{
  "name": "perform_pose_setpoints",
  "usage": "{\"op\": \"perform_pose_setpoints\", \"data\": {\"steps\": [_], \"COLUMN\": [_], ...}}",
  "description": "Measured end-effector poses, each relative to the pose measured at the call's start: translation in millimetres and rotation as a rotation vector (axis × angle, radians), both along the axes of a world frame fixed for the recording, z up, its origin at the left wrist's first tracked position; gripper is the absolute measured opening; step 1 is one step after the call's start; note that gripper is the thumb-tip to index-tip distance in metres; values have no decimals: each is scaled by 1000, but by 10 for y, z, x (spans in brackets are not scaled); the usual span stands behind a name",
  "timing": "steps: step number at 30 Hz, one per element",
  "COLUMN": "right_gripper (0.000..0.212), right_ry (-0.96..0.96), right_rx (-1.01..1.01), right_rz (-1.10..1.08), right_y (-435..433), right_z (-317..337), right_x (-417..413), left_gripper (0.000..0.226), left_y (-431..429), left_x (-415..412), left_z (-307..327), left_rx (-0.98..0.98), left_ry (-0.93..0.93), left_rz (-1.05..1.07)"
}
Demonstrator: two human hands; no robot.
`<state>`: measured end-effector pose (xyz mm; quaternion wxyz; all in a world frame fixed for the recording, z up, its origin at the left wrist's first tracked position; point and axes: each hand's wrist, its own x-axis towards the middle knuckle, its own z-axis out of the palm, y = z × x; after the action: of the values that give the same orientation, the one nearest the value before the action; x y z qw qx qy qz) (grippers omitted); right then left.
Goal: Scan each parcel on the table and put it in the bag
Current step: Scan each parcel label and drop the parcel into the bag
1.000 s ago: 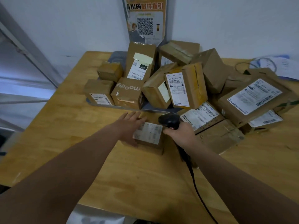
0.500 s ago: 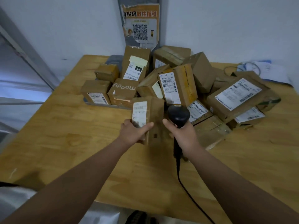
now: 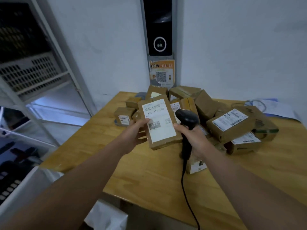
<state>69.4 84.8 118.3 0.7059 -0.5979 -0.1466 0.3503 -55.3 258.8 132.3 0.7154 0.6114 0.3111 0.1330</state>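
Since half a second ago the held parcel [image 3: 159, 123] has been lifted higher and turned so its white label is facing the camera, and the view is now tilting up to take in more wall. In the head view, the left grip [image 3: 134, 131] is holding this parcel at centre frame, above the bench [image 3: 149, 176], with the thumb pressing on the label's left edge and the fingers curling behind the box. Just to the right, the right grip [image 3: 194, 138] is wrapping round the handle of the black scanner [image 3: 186, 119], whose head is sitting beside the parcel's right edge; whether they are touching I cannot tell. The scanner's cable [image 3: 184, 188] is trailing down to the bottom edge. Behind the hands, the pile of parcels [image 3: 230, 123] is lying at centre right, with one small parcel [image 3: 196, 166] sitting apart under the right wrist. A QR poster [image 3: 162, 74] is hanging at upper centre.
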Motion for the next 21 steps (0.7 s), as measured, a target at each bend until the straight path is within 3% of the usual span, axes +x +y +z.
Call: {"op": "perform_pose_setpoints", "data": {"steps": [3,7,10,12,16,21], "right_gripper": [23,40,16,20,25,29], "right_ry": [-7,-220,-260,-314,-379,-365], "right_rx": [1,-69,-53,-43,-60,-168], "right_rz": [41,-90,-67,-21,5,40], "right_y": [-39,111,158,123,7,-33], "right_z": [183,349,510,583,586,394], "right_x": [-61,-129,-124,-153,-294,-478], "left_gripper": [49,59,74,83,55,49], "left_y": [-17,88,207,241,129,85], "left_x": [-95,-71,-23,-1,-33,-150], "left_z": [186,363,453,426,222,-81], "left_rx": [50,185,285,291,258,237], "left_ry": [-48,-43,-12,-9,-33,-24], "left_rz": [33,119,84,92,97,105]}}
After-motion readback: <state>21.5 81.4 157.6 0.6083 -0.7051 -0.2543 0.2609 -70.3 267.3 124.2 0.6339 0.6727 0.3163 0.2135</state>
